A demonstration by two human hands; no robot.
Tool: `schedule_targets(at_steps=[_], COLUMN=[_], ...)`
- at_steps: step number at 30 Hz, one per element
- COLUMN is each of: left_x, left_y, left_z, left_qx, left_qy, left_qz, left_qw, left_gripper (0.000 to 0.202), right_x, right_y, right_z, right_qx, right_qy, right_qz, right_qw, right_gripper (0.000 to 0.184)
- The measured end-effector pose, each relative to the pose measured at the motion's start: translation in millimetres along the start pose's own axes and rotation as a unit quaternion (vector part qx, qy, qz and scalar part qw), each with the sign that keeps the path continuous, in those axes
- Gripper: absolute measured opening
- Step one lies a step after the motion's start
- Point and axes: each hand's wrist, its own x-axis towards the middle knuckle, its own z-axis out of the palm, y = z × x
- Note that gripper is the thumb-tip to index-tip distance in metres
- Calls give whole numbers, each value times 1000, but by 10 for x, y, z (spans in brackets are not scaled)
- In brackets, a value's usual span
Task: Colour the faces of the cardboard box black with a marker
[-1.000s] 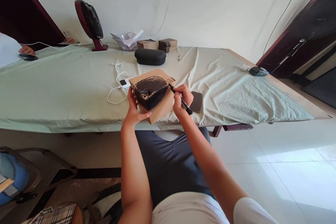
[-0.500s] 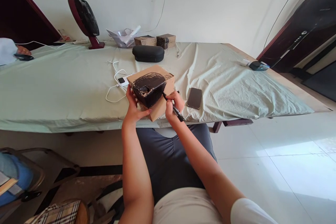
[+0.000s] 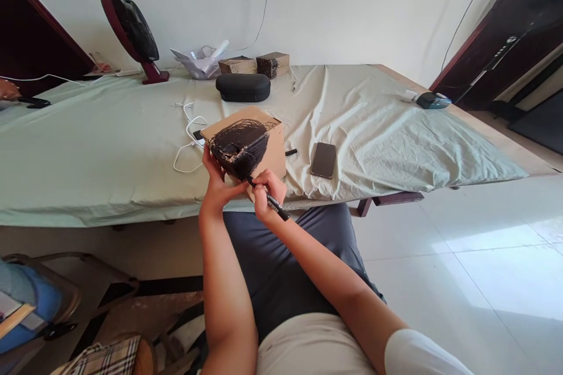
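Gripping blackened box point(image 3: 240, 143) in left hand point(image 3: 217, 187), right hand point(image 3: 266, 190) pinching marker point(image 3: 275, 208), green-sheeted table point(image 3: 88, 146), white wall point(image 3: 352, 6), tiled floor point(image 3: 461, 258)

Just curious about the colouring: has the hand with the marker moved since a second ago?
Yes. The right hand with the marker has slid away from the phone, to the near corner of the box.

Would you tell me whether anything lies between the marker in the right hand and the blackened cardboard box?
Nothing visible does. The right hand holds the black marker pen with its tip at the lower edge of the brown, black-inked cardboard box, which the left hand grips.
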Motion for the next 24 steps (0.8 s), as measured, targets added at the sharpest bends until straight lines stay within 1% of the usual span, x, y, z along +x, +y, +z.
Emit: schedule_targets(at_steps=[5, 10, 13, 17, 20, 24], left_x=[-4, -30, -38, -27, -16, -5], left_y=[-29, -47, -21, 2, -8, -26], left_z=[-9, -9, 1, 4, -8, -21], left_qx=[-6, -12, -13, -5, 1, -6], left_qy=[-3, 3, 11, 6, -5, -11], left_qz=[1, -2, 5, 10, 14, 28], left_qw=[1000, 1000, 1000, 1000, 1000, 1000], left_gripper=[153, 152, 148, 148, 149, 148], right_x=[-78, -126, -124, -85, -44, -22], right_y=[41, -3, -31, -70, -106, -121], right_z=[40, 90, 106, 53, -18, -67], right_qx=[20, 20, 30, 32, 35, 48], right_qy=[15, -2, 7, -10, -30, -35], right_qz=[27, 13, 7, 14, 23, 16], right_qw=[999, 1000, 999, 999, 999, 998], right_gripper=[8, 8, 7, 6, 11, 15])
